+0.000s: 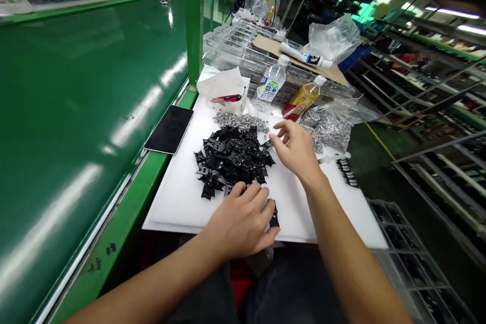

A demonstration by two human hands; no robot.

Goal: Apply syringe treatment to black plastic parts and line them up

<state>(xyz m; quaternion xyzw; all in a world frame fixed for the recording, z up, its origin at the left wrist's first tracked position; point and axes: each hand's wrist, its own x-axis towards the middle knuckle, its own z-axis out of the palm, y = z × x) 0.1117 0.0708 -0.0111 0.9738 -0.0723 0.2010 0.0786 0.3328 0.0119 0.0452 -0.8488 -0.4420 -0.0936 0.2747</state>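
Observation:
A heap of black plastic parts lies on the white foam board. My left hand is at the near edge of the heap, its fingers curled round a black plastic part that shows beside the thumb and is mostly hidden. Right of the heap hovers my right hand, thumb and fingertips bent with a small gap between them and nothing visible in it. Close to its thumb is a single black part at the heap's edge. Small grey metal pieces are spread behind the heap.
A tablet lies at the board's left edge by the green conveyor. Behind stand a clear bottle, an amber bottle and a red cutter. A bag of grey pieces and a black row are right.

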